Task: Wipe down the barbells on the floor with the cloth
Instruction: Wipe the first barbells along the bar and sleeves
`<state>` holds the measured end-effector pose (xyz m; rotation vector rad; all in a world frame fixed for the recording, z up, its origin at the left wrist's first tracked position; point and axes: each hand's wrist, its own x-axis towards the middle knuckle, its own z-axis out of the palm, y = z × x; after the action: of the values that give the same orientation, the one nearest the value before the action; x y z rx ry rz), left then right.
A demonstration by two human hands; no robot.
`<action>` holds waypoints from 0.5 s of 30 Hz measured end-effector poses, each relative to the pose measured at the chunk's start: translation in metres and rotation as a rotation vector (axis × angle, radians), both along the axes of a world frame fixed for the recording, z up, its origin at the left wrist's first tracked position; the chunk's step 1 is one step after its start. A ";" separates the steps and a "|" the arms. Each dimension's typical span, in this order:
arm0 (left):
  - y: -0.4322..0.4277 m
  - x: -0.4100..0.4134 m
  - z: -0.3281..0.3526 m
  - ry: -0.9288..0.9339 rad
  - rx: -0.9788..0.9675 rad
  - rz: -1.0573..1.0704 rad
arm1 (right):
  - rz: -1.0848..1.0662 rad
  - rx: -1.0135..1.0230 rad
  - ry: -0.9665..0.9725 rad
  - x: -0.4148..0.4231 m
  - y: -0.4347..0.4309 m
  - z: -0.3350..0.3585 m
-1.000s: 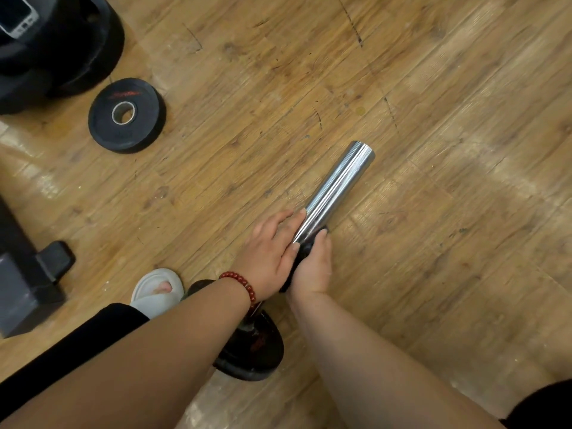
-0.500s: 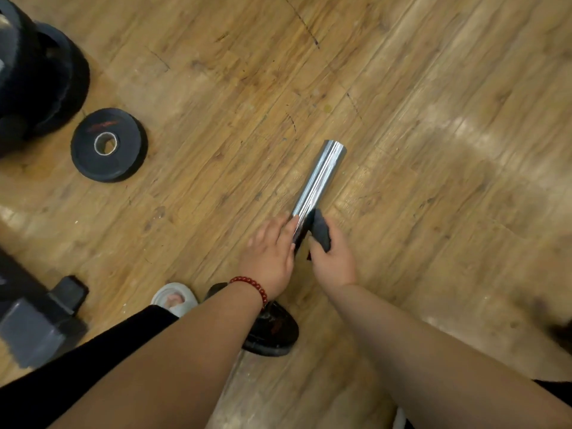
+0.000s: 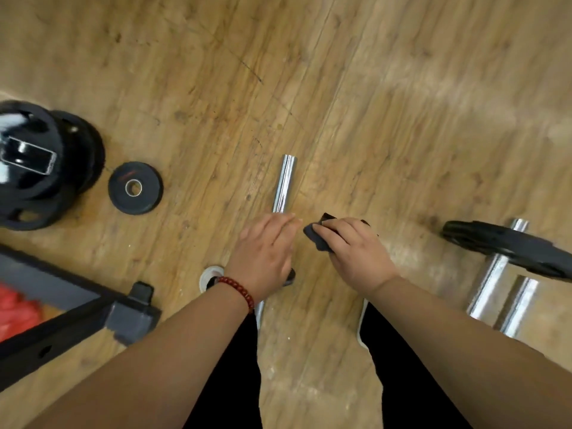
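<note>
The left hand (image 3: pixel 263 252) lies flat over the centre barbell (image 3: pixel 284 184); the right hand (image 3: pixel 356 252) grips the cloth (image 3: pixel 318 238) beside it — the three-o'clock barbell (image 3: pixel 490 274) likely remains.

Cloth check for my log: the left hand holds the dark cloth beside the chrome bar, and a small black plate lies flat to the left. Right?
Wrong hand. In the head view the right hand holds the dark cloth beside the chrome bar; the left hand lies over the bar. The small black plate lies flat to the left.
</note>
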<state>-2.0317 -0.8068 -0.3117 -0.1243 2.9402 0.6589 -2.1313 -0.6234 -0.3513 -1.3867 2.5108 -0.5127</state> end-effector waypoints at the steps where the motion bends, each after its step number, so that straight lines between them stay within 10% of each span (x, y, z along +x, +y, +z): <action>1: 0.003 -0.002 0.025 0.004 0.000 -0.049 | -0.021 -0.033 0.021 0.002 0.005 0.025; 15: 0.016 -0.004 0.266 0.361 0.076 -0.681 | -0.420 -0.164 0.306 0.094 0.048 0.286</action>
<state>-2.0355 -0.7913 -0.0455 1.0490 2.9567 0.7224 -2.0378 -0.5757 -0.0656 -1.0489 3.0962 -0.6347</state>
